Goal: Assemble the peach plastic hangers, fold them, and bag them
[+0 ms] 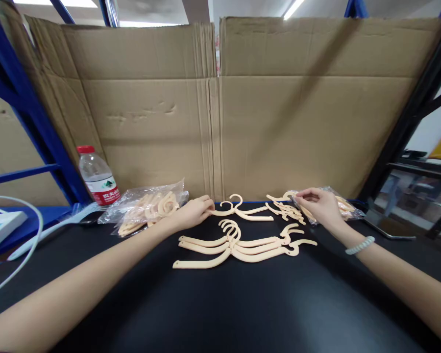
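My left hand has its fingers closed on the left end of a cream plastic hanger at the back of the table. Beside that hanger lies another cream hanger piece with its hook up. In front, several cream hangers lie overlapped, hooks pointing away, with curved hook pieces at their right ends. My right hand is closed at the edge of a clear bag of cream parts, right of a loose pile of small cream pieces. What its fingertips grip is too small to make out.
A clear bag of cream parts lies at the left, near a red-capped water bottle. Cardboard panels stand behind the black table. A white cable curves at the far left; a dark flat object lies at the right.
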A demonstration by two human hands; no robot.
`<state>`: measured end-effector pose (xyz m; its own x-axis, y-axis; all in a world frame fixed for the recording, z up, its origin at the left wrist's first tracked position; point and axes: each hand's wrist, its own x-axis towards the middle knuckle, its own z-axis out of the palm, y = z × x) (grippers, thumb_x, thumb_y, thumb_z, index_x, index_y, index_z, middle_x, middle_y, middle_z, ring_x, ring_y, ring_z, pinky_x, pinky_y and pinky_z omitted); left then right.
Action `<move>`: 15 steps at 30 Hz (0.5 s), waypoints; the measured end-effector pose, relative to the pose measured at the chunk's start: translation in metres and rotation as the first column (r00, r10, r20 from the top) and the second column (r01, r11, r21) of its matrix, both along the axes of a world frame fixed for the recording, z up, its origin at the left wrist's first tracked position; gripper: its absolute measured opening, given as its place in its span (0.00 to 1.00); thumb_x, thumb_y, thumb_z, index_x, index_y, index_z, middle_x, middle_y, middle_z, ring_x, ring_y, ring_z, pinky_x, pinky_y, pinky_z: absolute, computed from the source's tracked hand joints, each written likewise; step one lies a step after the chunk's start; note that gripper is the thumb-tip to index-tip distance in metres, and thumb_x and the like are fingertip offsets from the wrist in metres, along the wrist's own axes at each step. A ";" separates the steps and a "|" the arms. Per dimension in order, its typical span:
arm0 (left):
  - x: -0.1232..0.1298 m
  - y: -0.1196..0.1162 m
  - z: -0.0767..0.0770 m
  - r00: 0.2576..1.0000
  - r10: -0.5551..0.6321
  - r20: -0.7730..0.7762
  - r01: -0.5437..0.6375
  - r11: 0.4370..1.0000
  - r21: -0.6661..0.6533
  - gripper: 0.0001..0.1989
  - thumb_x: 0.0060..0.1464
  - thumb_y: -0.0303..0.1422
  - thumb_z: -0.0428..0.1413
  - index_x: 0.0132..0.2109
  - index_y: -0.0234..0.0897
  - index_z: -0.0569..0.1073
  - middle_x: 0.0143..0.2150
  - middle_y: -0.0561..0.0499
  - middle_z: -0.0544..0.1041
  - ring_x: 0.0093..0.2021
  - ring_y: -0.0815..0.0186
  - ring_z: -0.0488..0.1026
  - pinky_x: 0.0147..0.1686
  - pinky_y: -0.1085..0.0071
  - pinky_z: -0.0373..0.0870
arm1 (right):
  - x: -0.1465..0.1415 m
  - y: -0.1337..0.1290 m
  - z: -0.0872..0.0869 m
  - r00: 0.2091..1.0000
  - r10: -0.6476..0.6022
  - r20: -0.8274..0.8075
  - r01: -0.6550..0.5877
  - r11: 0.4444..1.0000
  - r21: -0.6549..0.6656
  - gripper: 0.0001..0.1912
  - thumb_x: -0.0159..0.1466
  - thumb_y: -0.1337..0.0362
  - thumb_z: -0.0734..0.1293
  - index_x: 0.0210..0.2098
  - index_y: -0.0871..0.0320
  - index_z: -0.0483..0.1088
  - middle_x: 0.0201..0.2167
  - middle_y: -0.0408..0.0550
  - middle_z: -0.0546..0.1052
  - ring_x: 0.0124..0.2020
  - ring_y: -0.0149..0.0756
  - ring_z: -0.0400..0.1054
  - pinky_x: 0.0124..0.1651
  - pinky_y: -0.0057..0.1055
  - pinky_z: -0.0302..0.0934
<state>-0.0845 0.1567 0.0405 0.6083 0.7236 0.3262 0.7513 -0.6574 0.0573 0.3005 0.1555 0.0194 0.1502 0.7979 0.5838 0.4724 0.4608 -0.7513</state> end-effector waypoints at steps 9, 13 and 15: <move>-0.009 -0.055 -0.001 0.941 0.115 0.320 -0.137 0.989 0.047 0.06 0.63 0.33 0.48 0.42 0.38 0.67 0.36 0.49 0.78 0.36 0.61 0.77 0.36 0.67 0.71 | -0.020 -0.019 0.012 0.899 0.184 -0.398 -0.244 0.964 -0.105 0.23 0.45 0.51 0.77 0.36 0.55 0.73 0.24 0.41 0.73 0.27 0.34 0.71 0.34 0.32 0.70; -0.009 -0.077 -0.023 0.898 0.079 0.432 -0.119 0.991 0.065 0.08 0.63 0.32 0.47 0.47 0.37 0.67 0.41 0.47 0.77 0.39 0.62 0.78 0.39 0.66 0.73 | -0.034 -0.031 0.014 0.848 0.252 -0.466 -0.362 0.918 -0.162 0.20 0.47 0.50 0.76 0.30 0.56 0.71 0.27 0.44 0.74 0.31 0.35 0.71 0.36 0.33 0.69; -0.008 -0.083 -0.029 0.883 0.058 0.466 -0.105 0.992 0.076 0.10 0.64 0.32 0.47 0.50 0.38 0.67 0.42 0.47 0.77 0.38 0.63 0.78 0.39 0.66 0.74 | -0.039 -0.036 0.014 0.826 0.273 -0.494 -0.404 0.897 -0.180 0.19 0.48 0.50 0.76 0.30 0.55 0.69 0.30 0.46 0.76 0.37 0.39 0.73 0.40 0.35 0.69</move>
